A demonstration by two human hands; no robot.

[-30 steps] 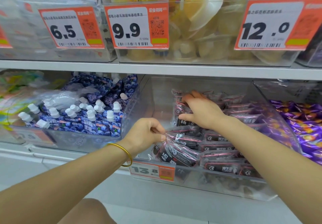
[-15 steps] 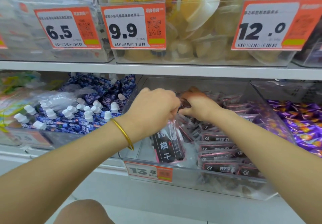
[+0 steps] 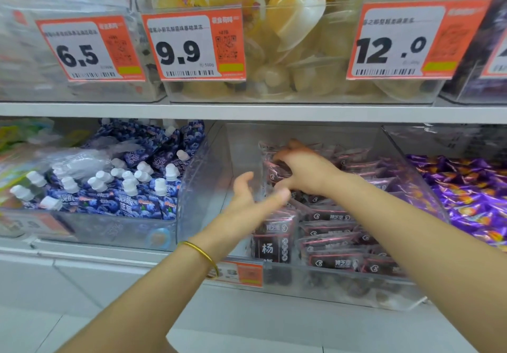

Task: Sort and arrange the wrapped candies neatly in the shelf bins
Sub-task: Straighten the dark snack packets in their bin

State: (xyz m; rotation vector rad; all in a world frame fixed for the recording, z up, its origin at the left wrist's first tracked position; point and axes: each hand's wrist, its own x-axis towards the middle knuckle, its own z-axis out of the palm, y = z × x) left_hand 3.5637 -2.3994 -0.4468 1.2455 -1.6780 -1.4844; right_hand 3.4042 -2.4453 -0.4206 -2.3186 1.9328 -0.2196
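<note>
A clear plastic bin [image 3: 208,177] on the lower shelf holds several dark maroon wrapped candy packets [image 3: 332,238], laid in rows on its right side. One larger dark packet [image 3: 273,238] stands upright at the front, just right of my left wrist. My left hand [image 3: 251,197] hovers inside the bin with fingers spread and holds nothing; it is blurred. Further back, my right hand [image 3: 301,171] presses down on the rear stack of packets, its fingers curled over their left edge.
Left of the bin stands a bin of blue spouted pouches [image 3: 123,188]. A bin of purple wrapped candies [image 3: 466,193] is on the right. The upper shelf [image 3: 247,112] carries bins of jelly cups with orange price tags [image 3: 194,44]. The bin's left half shows bare floor.
My left hand has let go of the large dark packet it was lifting and opened. The packet now stands at the bin's front. My right hand stays on the rear stack.
</note>
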